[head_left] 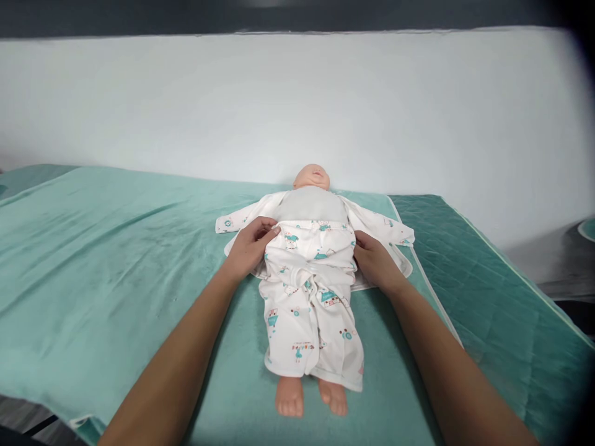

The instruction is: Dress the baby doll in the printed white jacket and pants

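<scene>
A baby doll [312, 177] lies on its back, head toward the wall and bare feet toward me. White printed baby pants [297, 322] cover its legs and reach up over the lower belly. Under and beside the body spreads a white printed baby shirt [374, 217], open at the front, with both sleeves stretched outward. My left hand [255, 241] pinches the waistband at the doll's hip on the left. At the opposite hip my right hand [372, 255] is closed at the waistband's edge, its fingertips partly hidden behind the cloth.
A light green sheet [116, 260] covers the bed under the doll. To the right lies a darker green quilted mat [493, 279] with a pale edge. Behind the bed rises a white wall [297, 99]. A dark round-topped object [586, 229] stands at the far right.
</scene>
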Tool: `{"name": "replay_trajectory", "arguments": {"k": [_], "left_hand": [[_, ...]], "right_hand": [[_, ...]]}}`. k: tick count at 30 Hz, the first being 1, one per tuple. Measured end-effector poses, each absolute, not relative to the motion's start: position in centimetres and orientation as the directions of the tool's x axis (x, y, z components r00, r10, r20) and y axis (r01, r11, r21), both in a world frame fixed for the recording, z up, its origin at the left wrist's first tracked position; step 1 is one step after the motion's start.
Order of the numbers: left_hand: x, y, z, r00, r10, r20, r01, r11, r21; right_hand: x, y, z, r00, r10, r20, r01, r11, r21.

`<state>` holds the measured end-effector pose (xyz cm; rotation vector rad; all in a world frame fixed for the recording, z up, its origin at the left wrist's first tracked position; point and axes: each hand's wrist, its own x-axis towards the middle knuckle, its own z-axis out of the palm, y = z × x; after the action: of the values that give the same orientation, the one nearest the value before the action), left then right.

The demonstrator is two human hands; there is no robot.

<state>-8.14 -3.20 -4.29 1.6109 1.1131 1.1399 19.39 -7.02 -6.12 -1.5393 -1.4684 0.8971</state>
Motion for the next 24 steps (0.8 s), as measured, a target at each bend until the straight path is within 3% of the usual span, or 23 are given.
{"name": "replay_trajectory", "arguments": {"k": [11,19,24], "left_hand": [[-8.22,-3.54,-3.47,0.209,0.964,0.167,0.209,-0.211,0.955],[-8.30,-3.08,-3.61,0.193,0.921,0.339,0.514,-0.389,0.765],[-8.46,-3.07,-3.78,0.244,0.941,0.235,0.431,-0.322,0.843]], "right_hand": [[19.68,-6.98,-6.45,0.069,0.996,0.060,0.468,0.021,-0.884],[19.54,-7.04,-6.14,0.063,0.997,0.039,0.440,0.007,-0.898],[19.42,-7.10,-5.84,0.062,0.998,0.032,0.446,0.001,-0.895]]}}
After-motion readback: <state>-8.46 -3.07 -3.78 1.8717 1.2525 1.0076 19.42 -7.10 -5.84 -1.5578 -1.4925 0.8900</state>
